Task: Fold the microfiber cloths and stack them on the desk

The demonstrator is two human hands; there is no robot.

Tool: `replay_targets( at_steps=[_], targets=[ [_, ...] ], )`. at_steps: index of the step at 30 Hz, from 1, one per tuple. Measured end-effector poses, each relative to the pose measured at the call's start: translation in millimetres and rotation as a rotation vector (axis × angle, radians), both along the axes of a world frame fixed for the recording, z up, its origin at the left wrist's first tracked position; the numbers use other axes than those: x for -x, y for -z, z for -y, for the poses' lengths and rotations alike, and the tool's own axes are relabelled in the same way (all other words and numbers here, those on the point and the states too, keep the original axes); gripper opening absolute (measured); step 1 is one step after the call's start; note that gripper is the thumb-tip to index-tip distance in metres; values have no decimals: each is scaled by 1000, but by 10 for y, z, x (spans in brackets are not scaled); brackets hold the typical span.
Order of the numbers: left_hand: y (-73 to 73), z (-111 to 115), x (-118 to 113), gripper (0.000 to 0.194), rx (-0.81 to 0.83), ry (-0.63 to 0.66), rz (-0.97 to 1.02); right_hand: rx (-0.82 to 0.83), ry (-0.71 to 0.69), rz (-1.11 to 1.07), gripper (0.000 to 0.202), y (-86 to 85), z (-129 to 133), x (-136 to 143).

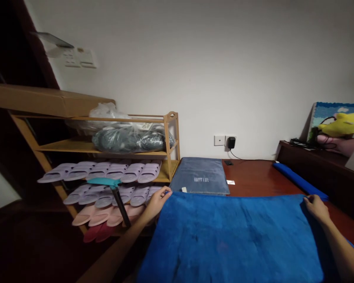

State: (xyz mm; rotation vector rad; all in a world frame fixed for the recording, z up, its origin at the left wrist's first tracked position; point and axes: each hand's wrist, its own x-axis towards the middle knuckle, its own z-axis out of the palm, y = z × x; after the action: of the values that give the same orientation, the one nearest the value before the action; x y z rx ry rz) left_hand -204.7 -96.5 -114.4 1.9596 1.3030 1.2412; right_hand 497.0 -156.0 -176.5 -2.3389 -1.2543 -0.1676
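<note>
A wide blue plush cloth (238, 236) is stretched between my two hands by its far corners, its near part running out of the bottom of the view. My left hand (157, 202) pinches the far left corner. The far right corner is in the closed fingers of my right hand (317, 208). Just beyond the cloth's far edge, a grey-blue mat or cover (200, 173) with "HAPPY LIFE" on it lies flat on the reddish wooden tabletop (253, 177). To the right rests a narrow, bright blue strip of folded cloth (299, 181).
At left stands a wooden shoe rack (172, 137) with lilac slippers (109, 171), pink slippers (102, 215), bagged bundles (129, 137) and a cardboard box (47, 100). A teal-topped black handle (104, 181) rises before it. A charger (231, 142) is plugged into the wall. Plush toys (340, 125) sit at right.
</note>
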Motion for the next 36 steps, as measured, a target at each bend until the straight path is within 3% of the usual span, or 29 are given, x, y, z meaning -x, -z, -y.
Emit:
replay_targets(
  at_steps=[6,15,18,21,24,28,31,36],
  targets=[
    [2,-185,20,21,-21,-44,45,-173,10,-193,53,-188,-141,101],
    [-33,-444,-7,25,-38,-93,53,-189,4,-167,53,-305,-421,177],
    [-66,-543,-34,24,-42,-149,-23,-207,51,-153,50,-300,-531,197],
    [-112,-575,-79,25,-82,-251,-238,-200,95,-122,54,-302,-604,277],
    [-117,-359,-195,36,-222,-261,-489,-118,-27,-8,67,-290,-575,391],
    [12,233,-385,56,-243,-14,-771,194,-349,47,70,-215,-381,478],
    [127,552,-445,64,-170,90,-915,342,-341,33,74,-150,-225,494],
    [133,622,-487,62,-98,105,-1011,360,-313,98,75,-176,-145,552]
  ],
)
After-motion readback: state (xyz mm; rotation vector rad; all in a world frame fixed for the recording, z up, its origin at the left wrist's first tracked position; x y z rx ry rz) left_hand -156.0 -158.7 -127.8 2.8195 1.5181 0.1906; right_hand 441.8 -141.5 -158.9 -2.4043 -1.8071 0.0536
